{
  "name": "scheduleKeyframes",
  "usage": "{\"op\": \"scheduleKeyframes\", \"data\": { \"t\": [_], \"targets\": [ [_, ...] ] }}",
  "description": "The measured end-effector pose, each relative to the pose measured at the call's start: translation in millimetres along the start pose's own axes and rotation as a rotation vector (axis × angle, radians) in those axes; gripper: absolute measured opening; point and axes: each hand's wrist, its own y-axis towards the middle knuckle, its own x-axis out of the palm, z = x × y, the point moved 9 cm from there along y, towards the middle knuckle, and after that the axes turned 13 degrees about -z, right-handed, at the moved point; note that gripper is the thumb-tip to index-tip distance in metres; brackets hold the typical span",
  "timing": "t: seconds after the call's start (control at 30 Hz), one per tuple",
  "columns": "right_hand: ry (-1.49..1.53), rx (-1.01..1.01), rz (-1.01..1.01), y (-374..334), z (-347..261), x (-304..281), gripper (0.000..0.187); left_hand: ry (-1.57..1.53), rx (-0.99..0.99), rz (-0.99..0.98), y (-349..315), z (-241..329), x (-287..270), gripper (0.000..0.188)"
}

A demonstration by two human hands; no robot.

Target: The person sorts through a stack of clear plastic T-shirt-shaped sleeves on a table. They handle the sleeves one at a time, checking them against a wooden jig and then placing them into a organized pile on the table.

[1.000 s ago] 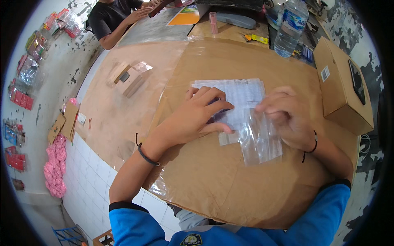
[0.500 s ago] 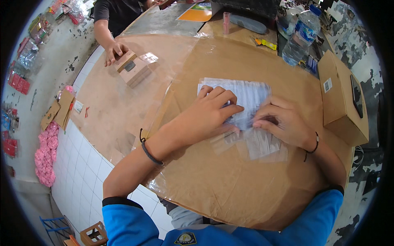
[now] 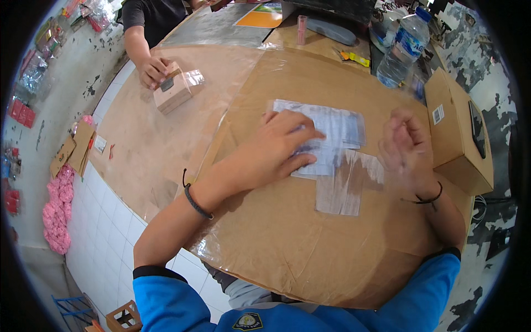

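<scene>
Sheets (image 3: 349, 126) partly beneath left hand (image 3: 289, 145)

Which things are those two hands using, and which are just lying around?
In use, it seems:
- pale printed sheets, under the left hand
- clear plastic, near the right hand, which is blurred

Just lying around, it seems:
- water bottle
- cardboard box
- yellow packet
- pink tube
</scene>
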Motion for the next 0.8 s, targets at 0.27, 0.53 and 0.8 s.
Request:
{"op": "scheduleKeyframes", "data": {
  "t": [0.27,0.53,0.8],
  "targets": [
    [-1.067,0.442,-0.033,22,-5,2,0.041,0.001,-0.058,-0.059,-6,-30,-4,0.084],
    [-1.335,0.427,-0.322,7,-6,24,0.075,-0.059,-0.008,-0.106,-2,-23,0,0.083],
    [-1.035,0.637,-0.308,9,21,29,0.077,-0.043,0.063,-0.116,-4,-12,10,0.083]
  ]
}}
